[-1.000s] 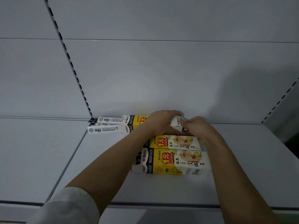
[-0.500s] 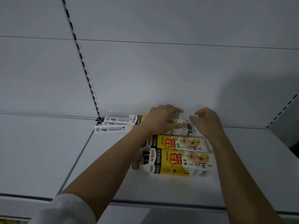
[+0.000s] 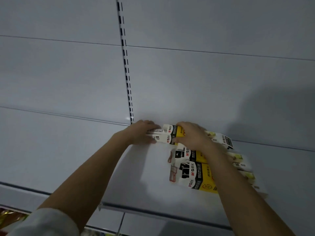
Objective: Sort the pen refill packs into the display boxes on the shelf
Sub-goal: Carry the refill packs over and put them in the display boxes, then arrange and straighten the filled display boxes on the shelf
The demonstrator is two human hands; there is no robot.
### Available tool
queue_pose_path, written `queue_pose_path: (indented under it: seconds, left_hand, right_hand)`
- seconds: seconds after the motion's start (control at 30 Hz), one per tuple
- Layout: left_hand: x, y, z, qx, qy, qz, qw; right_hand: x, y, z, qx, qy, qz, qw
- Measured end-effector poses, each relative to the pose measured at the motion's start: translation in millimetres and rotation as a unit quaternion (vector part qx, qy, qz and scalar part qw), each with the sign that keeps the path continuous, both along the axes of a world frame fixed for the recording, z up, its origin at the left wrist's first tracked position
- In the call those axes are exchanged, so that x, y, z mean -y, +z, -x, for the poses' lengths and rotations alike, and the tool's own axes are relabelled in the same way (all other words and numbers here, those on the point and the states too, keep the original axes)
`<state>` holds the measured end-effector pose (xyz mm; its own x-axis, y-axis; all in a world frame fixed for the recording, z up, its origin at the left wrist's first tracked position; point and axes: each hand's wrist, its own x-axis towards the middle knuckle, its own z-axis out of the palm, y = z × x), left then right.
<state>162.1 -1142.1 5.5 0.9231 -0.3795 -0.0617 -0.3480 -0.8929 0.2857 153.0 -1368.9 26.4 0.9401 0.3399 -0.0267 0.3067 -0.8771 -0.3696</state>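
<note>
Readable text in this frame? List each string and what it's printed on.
"M&G": red logo on the front display box.
"M&G": on the box behind it.
"M&G": on the refill packs under the left hand and right hand.
Chinese characters, small print, barcodes and QR code on the rear box: too blurred to read.

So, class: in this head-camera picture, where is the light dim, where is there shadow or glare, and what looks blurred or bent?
Head view: dim overall; a dark shadow on the back panel upper right; a small glint beside the slotted upright; the display boxes and right hand smeared by motion; the wide lens bends the panel seams.
</note>
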Motion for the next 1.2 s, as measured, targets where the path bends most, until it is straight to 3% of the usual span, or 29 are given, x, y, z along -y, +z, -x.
queue_pose_path:
  seconds: [0.37,0.57,0.7,0.8,0.87,0.93,1.0,1.07,1.13,1.2]
  left_hand:
    - [5,1,19,0.055,0.001,-0.064,0.996]
    - [-27,1,38,0.017,0.088,-0.109,0.99]
    - [-46,5,54,0.049,0.127,-0.102,0.985]
    - [-58,9,63,0.065,0.166,-0.003,0.984]
    - [-58,10,69,0.069,0.164,0.117,0.977]
    - [-45,12,79,0.104,0.148,0.279,0.943]
    - [-26,20,91,0.139,0.125,0.402,0.896]
    - [-6,29,102,0.135,0.104,0.491,0.854]
    - [10,28,112,0.116,0.101,0.557,0.816]
    - [20,15,119,0.095,0.111,0.564,0.813]
  right_hand:
    - [5,1,1,-0.014,-0.007,0.003,1.0]
    - [-4,3,2,-0.024,-0.03,0.079,0.996]
    - [-11,6,4,-0.046,-0.049,0.103,0.992]
    - [-19,16,17,-0.04,-0.055,0.028,0.997]
    - [-33,24,31,-0.016,-0.054,-0.165,0.985]
    - [-57,34,50,0.0,-0.037,-0.375,0.926]
    - [-80,46,67,0.025,0.011,-0.495,0.869]
    - [-96,59,81,0.063,0.069,-0.524,0.847]
    - [-105,61,87,0.083,0.106,-0.497,0.857]
    - [-109,51,90,0.065,0.106,-0.459,0.88]
